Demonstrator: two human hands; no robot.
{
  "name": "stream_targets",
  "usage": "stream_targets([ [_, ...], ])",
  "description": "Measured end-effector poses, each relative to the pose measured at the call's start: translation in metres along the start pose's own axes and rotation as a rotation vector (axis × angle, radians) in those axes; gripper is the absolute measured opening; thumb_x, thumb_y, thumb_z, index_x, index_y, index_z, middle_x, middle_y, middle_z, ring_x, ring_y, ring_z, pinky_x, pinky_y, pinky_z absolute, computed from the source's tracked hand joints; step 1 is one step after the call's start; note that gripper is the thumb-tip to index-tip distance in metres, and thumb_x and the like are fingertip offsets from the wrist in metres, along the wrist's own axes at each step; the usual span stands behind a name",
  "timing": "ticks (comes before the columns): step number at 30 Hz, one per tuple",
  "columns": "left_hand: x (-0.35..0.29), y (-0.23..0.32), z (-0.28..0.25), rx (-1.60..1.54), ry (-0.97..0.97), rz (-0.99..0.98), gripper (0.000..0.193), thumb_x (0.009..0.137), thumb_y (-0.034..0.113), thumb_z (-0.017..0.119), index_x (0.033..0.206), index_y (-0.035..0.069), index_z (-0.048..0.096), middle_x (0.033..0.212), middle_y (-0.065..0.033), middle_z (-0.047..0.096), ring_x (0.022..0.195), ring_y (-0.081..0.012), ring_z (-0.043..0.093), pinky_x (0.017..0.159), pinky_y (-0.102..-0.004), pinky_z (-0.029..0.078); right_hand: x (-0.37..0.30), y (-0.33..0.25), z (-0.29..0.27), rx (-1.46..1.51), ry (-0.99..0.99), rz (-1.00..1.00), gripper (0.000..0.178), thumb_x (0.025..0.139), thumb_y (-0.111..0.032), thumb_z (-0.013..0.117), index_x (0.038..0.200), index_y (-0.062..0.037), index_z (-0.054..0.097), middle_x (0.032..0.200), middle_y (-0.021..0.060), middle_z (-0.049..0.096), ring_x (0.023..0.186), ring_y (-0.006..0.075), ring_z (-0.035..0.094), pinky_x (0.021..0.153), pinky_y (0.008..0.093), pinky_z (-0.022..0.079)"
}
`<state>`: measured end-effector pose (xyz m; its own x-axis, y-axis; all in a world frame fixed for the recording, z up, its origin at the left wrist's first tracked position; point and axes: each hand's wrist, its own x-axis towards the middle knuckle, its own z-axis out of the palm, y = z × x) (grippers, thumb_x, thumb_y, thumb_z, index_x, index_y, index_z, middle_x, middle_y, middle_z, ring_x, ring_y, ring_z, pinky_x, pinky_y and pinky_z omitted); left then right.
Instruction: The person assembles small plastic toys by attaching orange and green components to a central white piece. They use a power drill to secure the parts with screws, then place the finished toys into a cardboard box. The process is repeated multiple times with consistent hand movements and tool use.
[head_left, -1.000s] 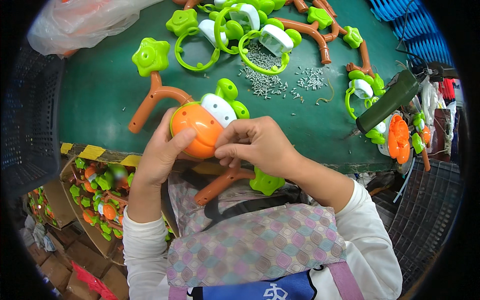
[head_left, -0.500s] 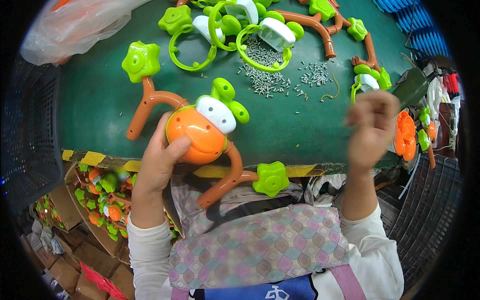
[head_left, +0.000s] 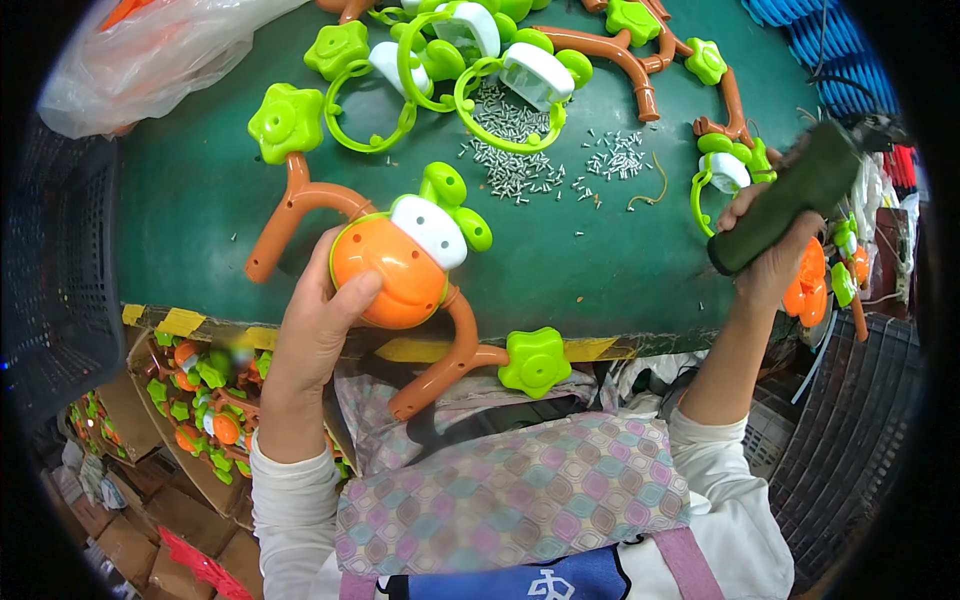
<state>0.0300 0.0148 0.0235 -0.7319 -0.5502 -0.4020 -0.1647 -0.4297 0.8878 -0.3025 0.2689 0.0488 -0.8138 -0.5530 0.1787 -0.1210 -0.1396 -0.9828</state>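
My left hand point(head_left: 322, 310) grips a plastic toy monkey point(head_left: 385, 275) at the table's front edge, thumb across its orange face. The toy has a white eye piece, green ears on top and brown branching limbs, each bearing a green star-shaped knob point(head_left: 538, 362). On the right, my right hand point(head_left: 772, 268) is wrapped round a dark green power screwdriver point(head_left: 785, 200), tilted with its black end toward the table. The tool's far end is blurred. Beyond the toy, small silver screws point(head_left: 510, 165) lie in loose piles.
Green ring frames point(head_left: 370, 110) with white parts and brown limbs point(head_left: 600, 45) lie at the back. A plastic bag point(head_left: 150, 70) is at back left. Beside the table stand a dark crate point(head_left: 65, 270) and a box of similar toys point(head_left: 215, 410). Blue coiled hoses point(head_left: 855, 60) hang at back right.
My right hand has moved slightly right and closed round the power screwdriver, bringing it down toward me. My left hand keeps its hold on the toy monkey, nearly still.
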Motion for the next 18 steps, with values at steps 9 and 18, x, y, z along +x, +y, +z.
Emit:
stream_targets([
  [9,0.003,0.005,0.005,0.013,0.004,0.028,0.055,0.093,0.030,0.070,0.135,0.002,0.048,0.120,-0.0082,0.060,0.111,-0.0152,0.059,0.099,-0.0316,0.048,-0.035,-0.026,0.164,0.847,-0.568,-0.070,0.094,0.077,-0.074,0.071,0.133,-0.0020,0.049,0.087,0.0088,0.058,0.074,0.0217,0.059,0.068,0.0381,0.052],
  [18,0.004,0.002,0.006,0.009,0.008,0.067,0.055,0.093,0.030,0.071,0.134,0.001,0.049,0.116,-0.0074,0.061,0.105,-0.0141,0.059,0.094,-0.0315,0.050,-0.030,-0.014,0.191,0.393,-0.952,-0.256,0.057,0.087,-0.053,0.072,0.104,-0.0007,0.056,0.079,0.0134,0.064,0.071,0.0269,0.064,0.068,0.0429,0.057],
])
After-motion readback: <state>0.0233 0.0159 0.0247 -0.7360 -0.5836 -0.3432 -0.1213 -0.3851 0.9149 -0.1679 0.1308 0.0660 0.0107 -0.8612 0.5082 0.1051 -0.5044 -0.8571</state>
